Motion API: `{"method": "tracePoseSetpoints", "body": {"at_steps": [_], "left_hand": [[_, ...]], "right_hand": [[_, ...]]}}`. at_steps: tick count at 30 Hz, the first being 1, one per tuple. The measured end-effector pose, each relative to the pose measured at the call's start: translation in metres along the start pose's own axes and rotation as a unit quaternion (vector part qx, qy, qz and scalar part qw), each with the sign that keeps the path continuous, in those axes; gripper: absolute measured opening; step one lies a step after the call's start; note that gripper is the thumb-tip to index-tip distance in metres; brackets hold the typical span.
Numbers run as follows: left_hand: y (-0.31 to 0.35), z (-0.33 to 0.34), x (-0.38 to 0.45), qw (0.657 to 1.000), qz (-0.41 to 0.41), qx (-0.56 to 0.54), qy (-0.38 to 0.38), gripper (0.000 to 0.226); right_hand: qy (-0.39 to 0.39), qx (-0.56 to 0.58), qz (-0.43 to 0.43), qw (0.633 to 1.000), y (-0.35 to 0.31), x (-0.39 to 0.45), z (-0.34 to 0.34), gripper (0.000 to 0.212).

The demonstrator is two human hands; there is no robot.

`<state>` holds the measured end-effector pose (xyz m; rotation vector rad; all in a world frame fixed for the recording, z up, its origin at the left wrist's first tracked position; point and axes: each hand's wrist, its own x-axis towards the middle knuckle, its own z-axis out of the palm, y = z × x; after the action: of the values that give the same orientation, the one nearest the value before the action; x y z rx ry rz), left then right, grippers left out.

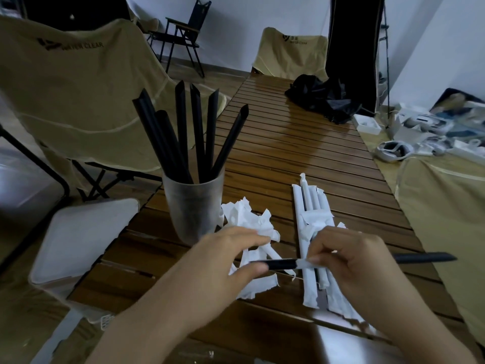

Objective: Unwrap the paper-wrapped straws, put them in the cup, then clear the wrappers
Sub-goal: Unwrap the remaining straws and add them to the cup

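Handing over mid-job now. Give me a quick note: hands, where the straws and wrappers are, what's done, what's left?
Left hand pinches the bare end of a black straw; right hand grips its remaining paper.
Done: six black straws stand in the frosted cup; crumpled wrappers lie beside it.
Left: finish this straw, unwrap the wrapped straws on the slatted table, clear the paper.

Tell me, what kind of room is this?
Probably an indoor room set up like a campsite lounge: tan folding camp chairs stand around a slatted wooden roll-up table, with a black folding chair by the wall.
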<state>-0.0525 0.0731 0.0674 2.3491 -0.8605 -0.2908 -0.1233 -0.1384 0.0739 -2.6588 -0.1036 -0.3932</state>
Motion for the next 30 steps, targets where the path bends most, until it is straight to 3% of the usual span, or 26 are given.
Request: {"method": "tracePoseSetpoints", "body": {"at_steps": [6, 12, 15, 22, 25, 30], "left_hand": [[0.003, 0.007, 0.003, 0.996, -0.007, -0.091, -0.018, 0.022], [0.006, -0.001, 0.002, 0.999, 0.005, -0.025, 0.041, 0.025], [0.007, -0.003, 0.001, 0.999, 0.005, -0.014, 0.052, 0.027], [0.010, -0.003, -0.001, 0.996, -0.038, -0.064, 0.043, 0.032], [0.011, -0.002, 0.000, 0.994, -0.055, -0.087, 0.040, 0.032], [0.014, -0.006, 0.001, 0.979, -0.098, -0.176, 0.037, 0.029]], "right_hand": [[0.035, 0.016, -0.027, 0.999, -0.021, 0.004, 0.011, 0.018], [0.139, 0.052, 0.054, 0.987, -0.032, 0.004, 0.026, 0.036], [0.149, 0.069, 0.087, 0.983, -0.036, 0.005, 0.034, 0.040], [0.065, 0.126, 0.022, 0.990, -0.032, 0.007, 0.021, 0.028], [0.104, 0.121, 0.022, 0.987, -0.033, 0.007, 0.024, 0.033], [0.182, 0.025, -0.046, 0.982, -0.043, 0.006, 0.023, 0.022]]}}
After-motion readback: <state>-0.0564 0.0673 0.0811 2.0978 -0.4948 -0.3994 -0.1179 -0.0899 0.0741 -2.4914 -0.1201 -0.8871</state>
